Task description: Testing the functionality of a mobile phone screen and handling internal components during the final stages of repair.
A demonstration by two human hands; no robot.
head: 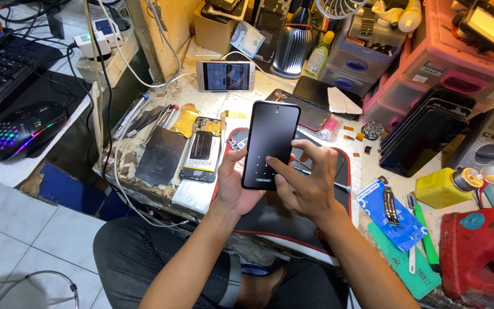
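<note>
Holding one phone (270,144) (two hands).

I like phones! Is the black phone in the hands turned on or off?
On. The black phone shows faint dots and a small button on its dark screen. The left hand holds it upright, and the right hand touches the screen.

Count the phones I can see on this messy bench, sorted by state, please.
Black smartphone held upright in the hands: 1
White smartphone lying on its side, screen lit: 1
Opened smartphone with bare battery: 1
Total: 3
</note>
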